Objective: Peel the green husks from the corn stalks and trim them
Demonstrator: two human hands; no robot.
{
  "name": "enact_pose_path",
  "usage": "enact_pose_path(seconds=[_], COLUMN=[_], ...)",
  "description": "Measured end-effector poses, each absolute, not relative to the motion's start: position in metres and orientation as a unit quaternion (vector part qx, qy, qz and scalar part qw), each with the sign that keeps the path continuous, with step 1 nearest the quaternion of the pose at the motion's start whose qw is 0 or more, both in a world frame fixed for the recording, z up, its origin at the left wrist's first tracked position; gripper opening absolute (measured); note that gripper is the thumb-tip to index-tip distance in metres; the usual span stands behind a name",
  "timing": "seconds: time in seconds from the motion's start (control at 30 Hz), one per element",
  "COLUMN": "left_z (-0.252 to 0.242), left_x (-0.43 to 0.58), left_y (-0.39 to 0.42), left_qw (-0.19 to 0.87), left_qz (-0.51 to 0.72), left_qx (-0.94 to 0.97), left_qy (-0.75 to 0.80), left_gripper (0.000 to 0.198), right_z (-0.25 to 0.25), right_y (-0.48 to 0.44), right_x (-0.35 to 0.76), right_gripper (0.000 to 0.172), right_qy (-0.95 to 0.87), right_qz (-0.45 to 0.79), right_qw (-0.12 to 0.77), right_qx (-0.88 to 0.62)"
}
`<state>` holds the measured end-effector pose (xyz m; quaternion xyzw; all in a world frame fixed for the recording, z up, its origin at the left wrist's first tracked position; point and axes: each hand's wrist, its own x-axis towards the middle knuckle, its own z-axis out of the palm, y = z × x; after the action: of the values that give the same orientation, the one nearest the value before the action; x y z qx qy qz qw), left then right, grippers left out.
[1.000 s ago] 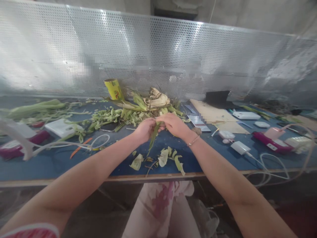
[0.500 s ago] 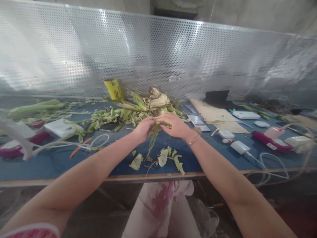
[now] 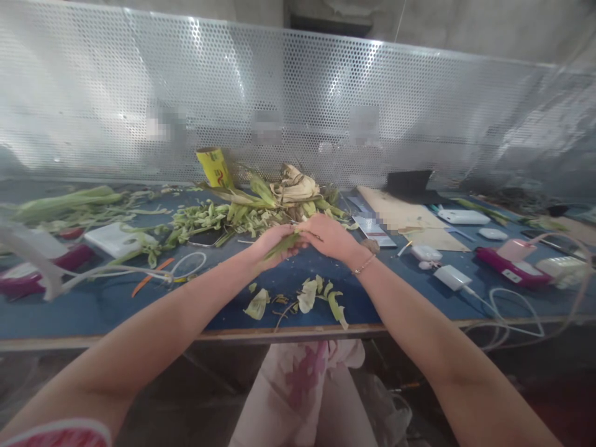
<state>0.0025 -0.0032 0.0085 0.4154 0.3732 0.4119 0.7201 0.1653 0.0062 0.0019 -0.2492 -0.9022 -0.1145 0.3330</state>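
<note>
Above the blue table, my left hand [image 3: 274, 243] and my right hand [image 3: 329, 234] meet, with fingers closed on a green leaf strip [image 3: 282, 246], which looks like corn husk. The strip lies slanting across my left palm. A thin dark tip shows at the fingers of my right hand; what it belongs to is hidden. Just beyond my hands spreads a heap of small folded green pieces [image 3: 201, 218], and a bundle of pale dried husks [image 3: 298, 187] rests on its back part. Loose husk scraps [image 3: 306, 297] lie nearer the table's front edge.
A yellow tube [image 3: 214, 167] leans behind the heap, before a perforated metal panel [image 3: 307, 81]. Cardboard [image 3: 395, 208], a white charger [image 3: 451, 277] with its cable and a purple device [image 3: 514, 267] are to the right. An orange strip [image 3: 151, 277] and a white box [image 3: 116, 240] lie left.
The green strip hung down between my hands before; now it has swung left and lies over my left palm. My left hand has turned palm upward. The table items stay put.
</note>
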Motion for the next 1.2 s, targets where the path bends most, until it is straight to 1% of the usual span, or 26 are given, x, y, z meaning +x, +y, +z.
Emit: enact_pose_path(seconds=[0.1, 0.2, 0.37, 0.5, 0.63, 0.83, 0.97, 1.2], left_z=[0.009, 0.008, 0.006, 0.005, 0.006, 0.014, 0.016, 0.008], left_x=[0.002, 0.001, 0.003, 0.005, 0.007, 0.011, 0.013, 0.014], left_y=[-0.003, -0.002, 0.0, 0.0, -0.002, -0.009, -0.014, -0.012], left_qw=[0.731, 0.738, 0.728, 0.732, 0.735, 0.679, 0.66, 0.63], left_qz=[0.403, 0.394, 0.41, 0.425, 0.457, 0.497, 0.522, 0.527], left_qx=[0.395, 0.39, 0.378, 0.368, 0.347, 0.356, 0.348, 0.367], left_qy=[0.383, 0.385, 0.399, 0.385, 0.361, 0.406, 0.412, 0.436], left_gripper=[0.015, 0.016, 0.015, 0.016, 0.014, 0.013, 0.013, 0.015], right_z=[0.003, 0.003, -0.006, -0.011, -0.011, -0.014, -0.014, -0.014], right_y=[0.006, 0.005, 0.014, 0.023, 0.022, 0.012, 0.008, 0.007], right_x=[0.163, 0.161, 0.161, 0.161, 0.161, 0.158, 0.156, 0.156], right_gripper=[0.022, 0.02, 0.015, 0.019, 0.018, 0.013, 0.014, 0.013], right_qy=[-0.908, -0.906, -0.905, -0.918, -0.918, -0.892, -0.902, -0.92], right_qz=[-0.116, -0.108, -0.115, -0.099, -0.075, -0.062, -0.058, -0.049], right_qw=[0.322, 0.331, 0.332, 0.302, 0.311, 0.359, 0.346, 0.306], right_qx=[-0.242, -0.242, -0.241, -0.237, -0.236, -0.266, -0.252, -0.242])
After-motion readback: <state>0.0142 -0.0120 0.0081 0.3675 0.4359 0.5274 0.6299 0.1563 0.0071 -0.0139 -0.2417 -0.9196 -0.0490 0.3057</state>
